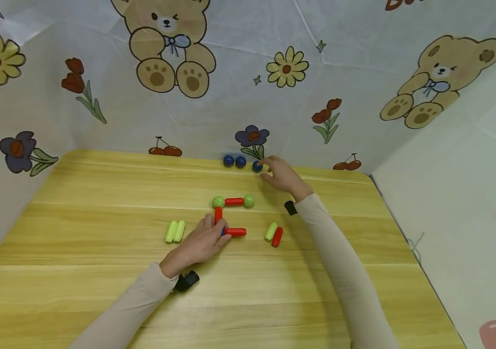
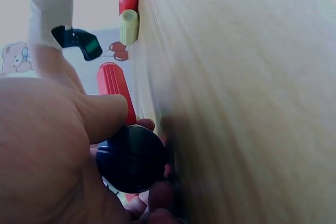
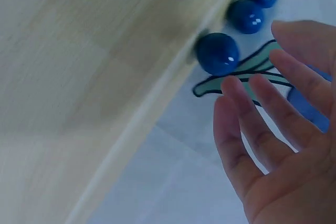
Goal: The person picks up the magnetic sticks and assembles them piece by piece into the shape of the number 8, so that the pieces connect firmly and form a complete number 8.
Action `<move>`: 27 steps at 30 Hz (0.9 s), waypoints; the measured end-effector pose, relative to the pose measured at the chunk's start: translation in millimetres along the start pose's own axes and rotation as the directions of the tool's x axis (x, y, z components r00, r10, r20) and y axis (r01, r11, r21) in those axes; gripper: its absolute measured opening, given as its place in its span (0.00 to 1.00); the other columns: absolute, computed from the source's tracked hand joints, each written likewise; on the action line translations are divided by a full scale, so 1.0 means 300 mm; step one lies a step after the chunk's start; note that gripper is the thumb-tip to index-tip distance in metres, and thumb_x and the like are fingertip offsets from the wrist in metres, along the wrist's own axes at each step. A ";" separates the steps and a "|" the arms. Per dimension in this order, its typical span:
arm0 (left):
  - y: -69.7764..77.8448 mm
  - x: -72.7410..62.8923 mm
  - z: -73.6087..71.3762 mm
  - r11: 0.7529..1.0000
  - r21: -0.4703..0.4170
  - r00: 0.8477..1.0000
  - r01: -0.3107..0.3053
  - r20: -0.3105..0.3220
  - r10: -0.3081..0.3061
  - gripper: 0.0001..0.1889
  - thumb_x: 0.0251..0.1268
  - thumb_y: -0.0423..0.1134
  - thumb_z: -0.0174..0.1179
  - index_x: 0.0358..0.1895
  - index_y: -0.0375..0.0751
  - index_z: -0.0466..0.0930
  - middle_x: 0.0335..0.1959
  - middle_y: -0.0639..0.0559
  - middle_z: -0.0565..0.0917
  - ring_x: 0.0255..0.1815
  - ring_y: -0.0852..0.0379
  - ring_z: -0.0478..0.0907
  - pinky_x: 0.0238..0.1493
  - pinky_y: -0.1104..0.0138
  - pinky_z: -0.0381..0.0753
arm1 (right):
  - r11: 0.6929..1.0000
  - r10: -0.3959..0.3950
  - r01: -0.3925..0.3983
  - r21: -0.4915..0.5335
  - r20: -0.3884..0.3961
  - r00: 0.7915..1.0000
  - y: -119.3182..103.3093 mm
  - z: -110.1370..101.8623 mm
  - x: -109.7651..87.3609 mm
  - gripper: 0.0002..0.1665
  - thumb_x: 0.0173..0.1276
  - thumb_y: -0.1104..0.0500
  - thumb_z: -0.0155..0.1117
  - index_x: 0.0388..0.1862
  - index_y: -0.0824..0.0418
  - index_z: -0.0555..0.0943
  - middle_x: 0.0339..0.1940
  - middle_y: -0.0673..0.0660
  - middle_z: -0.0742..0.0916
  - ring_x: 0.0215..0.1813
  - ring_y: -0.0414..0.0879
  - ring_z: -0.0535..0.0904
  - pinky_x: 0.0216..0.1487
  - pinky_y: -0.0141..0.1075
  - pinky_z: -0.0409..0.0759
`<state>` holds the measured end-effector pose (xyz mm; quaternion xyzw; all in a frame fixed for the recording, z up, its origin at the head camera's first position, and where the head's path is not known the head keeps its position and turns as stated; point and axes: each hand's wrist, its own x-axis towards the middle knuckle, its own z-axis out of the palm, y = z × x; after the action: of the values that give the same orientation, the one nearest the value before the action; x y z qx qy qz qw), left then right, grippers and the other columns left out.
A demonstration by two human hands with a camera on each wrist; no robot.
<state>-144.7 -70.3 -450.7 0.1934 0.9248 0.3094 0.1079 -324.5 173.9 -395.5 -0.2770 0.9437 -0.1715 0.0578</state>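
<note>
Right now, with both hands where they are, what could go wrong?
The right hand is right by the nearest blue ball; a clumsy touch might send it rolling, perhaps into the two other blue balls. That ball sits at the table's back edge, so it might drop if there's a gap. A jerk of the left hand, gripping another blue ball, could shift the adjacent red rod.

Tabletop [image 1: 274, 300] looks wooden: grained, smooth, faint sheen. Blue balls [image 3: 217, 54]: smooth, glossy, bright highlights; metal or plastic, cannot tell. Red rod [image 2: 113, 81] appears plastic, ridged lengthwise. Backdrop [image 1: 239, 29]: creased sheet, cloth or film unclear. Sleeves [image 1: 347, 261]: matt cloth.
</note>
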 end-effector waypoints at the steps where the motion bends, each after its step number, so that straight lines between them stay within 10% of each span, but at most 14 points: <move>1: 0.000 0.000 0.001 1.000 0.001 1.000 0.000 0.001 0.000 0.08 0.79 0.44 0.52 0.49 0.44 0.70 0.38 0.45 0.62 0.38 0.48 0.63 0.35 0.63 0.63 | 1.000 0.012 -0.012 -0.007 -0.001 1.000 0.004 0.003 0.011 0.26 0.75 0.61 0.59 0.70 0.66 0.72 0.67 0.68 0.74 0.56 0.62 0.80 0.59 0.52 0.78; 13: 0.009 0.003 0.001 1.000 0.012 1.000 -0.009 0.013 0.009 0.09 0.79 0.44 0.52 0.51 0.44 0.70 0.39 0.45 0.62 0.39 0.48 0.63 0.36 0.62 0.65 | 0.997 0.072 -0.070 -0.029 0.048 0.996 0.045 0.040 0.075 0.28 0.75 0.65 0.54 0.72 0.63 0.70 0.72 0.69 0.70 0.72 0.63 0.68 0.72 0.54 0.67; 27: -0.003 -0.006 -0.001 1.000 0.011 1.000 -0.018 -0.014 0.019 0.09 0.78 0.44 0.53 0.49 0.43 0.70 0.38 0.45 0.62 0.38 0.48 0.63 0.34 0.64 0.63 | 0.996 0.015 -0.012 -0.083 0.042 0.999 0.052 0.075 0.043 0.18 0.72 0.65 0.63 0.60 0.65 0.81 0.57 0.64 0.85 0.61 0.59 0.79 0.66 0.50 0.74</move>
<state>-143.4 -71.8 -450.7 0.2003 0.9254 0.3068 0.0973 -338.5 172.6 -422.4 -0.2763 0.9504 -0.1261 0.0673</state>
